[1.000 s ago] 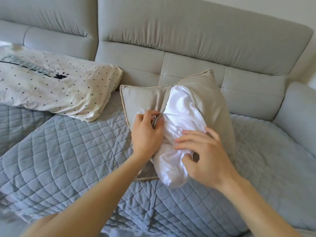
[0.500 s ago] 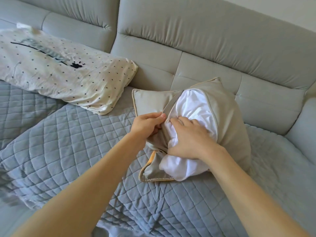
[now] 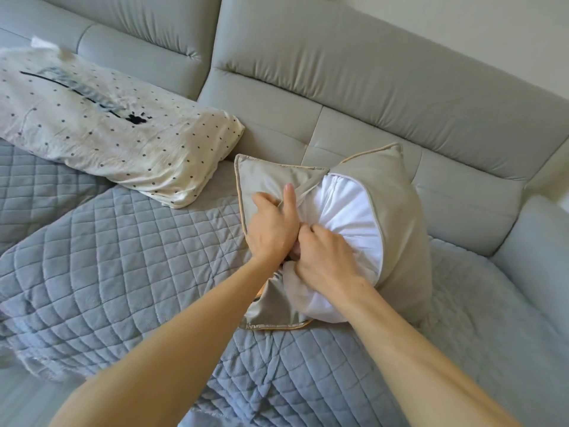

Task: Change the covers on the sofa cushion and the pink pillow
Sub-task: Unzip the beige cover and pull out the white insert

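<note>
Against the grey sofa backrest (image 3: 385, 87) leans the sofa cushion (image 3: 397, 229), upright on a quilted blue-grey seat cover (image 3: 123, 272). Its beige cover (image 3: 264, 177) gapes open along the front, and the white inner pad (image 3: 345, 211) bulges out. Both hands meet at that opening. The left hand (image 3: 271, 229) has its grip closed on the cover's loose edge, thumb raised. The right hand (image 3: 326, 257) has its grip closed into the white pad, bunching it. The pad looks soft, light and squashy; the cover looks smooth, possibly slippery, so the piped edge seems the surest hold. Left of the cushion, just beside it, lies a cream polka-dot pillow (image 3: 101, 127). Nothing blocks the hands. No pink pillow is in view.
</note>
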The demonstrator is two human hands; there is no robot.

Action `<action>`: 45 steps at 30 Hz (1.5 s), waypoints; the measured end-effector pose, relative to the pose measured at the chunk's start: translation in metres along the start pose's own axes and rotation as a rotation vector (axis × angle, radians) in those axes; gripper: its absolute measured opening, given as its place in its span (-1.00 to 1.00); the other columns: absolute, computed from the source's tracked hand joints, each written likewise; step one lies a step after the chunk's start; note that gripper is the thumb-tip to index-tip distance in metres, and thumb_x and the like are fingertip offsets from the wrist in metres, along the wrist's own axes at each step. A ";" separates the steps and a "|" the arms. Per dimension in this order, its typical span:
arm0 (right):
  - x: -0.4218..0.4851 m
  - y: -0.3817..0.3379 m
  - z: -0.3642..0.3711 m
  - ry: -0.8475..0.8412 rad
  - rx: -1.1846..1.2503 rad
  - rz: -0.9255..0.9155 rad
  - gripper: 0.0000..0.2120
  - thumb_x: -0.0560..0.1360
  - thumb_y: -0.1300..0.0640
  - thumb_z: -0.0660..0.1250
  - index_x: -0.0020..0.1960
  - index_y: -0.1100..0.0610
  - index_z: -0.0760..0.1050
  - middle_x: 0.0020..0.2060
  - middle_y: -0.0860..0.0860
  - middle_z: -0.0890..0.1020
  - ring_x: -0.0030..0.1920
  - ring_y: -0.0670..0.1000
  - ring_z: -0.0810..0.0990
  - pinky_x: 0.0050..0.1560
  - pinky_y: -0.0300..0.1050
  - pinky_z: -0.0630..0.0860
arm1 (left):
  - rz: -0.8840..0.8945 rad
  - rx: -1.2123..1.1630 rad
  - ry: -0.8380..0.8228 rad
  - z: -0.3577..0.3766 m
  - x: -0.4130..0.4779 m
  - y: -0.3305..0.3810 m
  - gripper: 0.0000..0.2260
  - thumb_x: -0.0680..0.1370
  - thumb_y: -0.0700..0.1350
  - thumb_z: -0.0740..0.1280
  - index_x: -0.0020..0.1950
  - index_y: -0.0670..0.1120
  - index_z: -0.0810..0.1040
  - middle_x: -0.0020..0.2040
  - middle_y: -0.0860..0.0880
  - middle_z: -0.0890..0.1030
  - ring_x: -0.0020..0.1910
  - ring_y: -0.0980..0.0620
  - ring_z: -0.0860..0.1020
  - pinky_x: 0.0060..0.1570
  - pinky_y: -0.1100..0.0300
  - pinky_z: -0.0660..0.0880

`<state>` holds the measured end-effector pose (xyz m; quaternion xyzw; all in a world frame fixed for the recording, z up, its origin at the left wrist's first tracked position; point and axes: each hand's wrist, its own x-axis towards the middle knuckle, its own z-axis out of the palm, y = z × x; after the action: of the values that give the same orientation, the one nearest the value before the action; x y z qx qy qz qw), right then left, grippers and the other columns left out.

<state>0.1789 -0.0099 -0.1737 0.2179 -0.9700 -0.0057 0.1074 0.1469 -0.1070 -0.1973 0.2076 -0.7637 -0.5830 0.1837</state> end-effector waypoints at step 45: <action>-0.036 0.101 -0.064 0.064 0.427 0.245 -0.29 0.38 -0.49 0.18 0.44 -0.21 0.26 0.39 -0.09 0.46 0.40 0.00 0.39 0.36 0.12 0.35 | 0.334 0.120 -0.334 0.051 -0.015 0.110 -0.69 0.50 0.16 0.39 0.10 0.01 0.45 -0.04 -0.01 0.62 0.00 -0.06 0.59 0.08 0.03 0.51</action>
<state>0.1819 0.0989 -0.1129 0.1165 -0.9645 0.2194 0.0895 0.1218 -0.0316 -0.1041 -0.0106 -0.8404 -0.5245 0.1360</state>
